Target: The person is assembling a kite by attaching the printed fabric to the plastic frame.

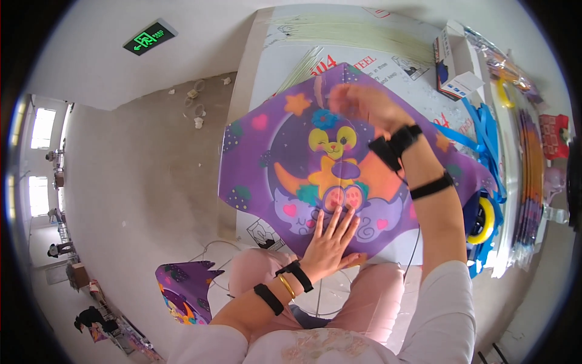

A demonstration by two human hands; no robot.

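Note:
A purple kite sail [297, 158] with a cartoon bear, moon and stars lies spread on the table in front of me. My left hand [330, 242] rests flat on its lower part, fingers spread, holding nothing. Over the sail's upper part is my right hand [364, 106], blurred by motion; whether its fingers hold anything cannot be made out. A short pale strip [319, 91] shows on the sail just left of the right hand. Black straps circle both of my wrists and forearms.
Thin pale rods [364, 30] lie along the table's far side. At the right are an open white box [459, 64], blue straps [482, 136], a yellow-and-black roll [482, 221] and bundled wrapped packs [528, 182]. Another printed purple piece [185, 290] hangs low at the left.

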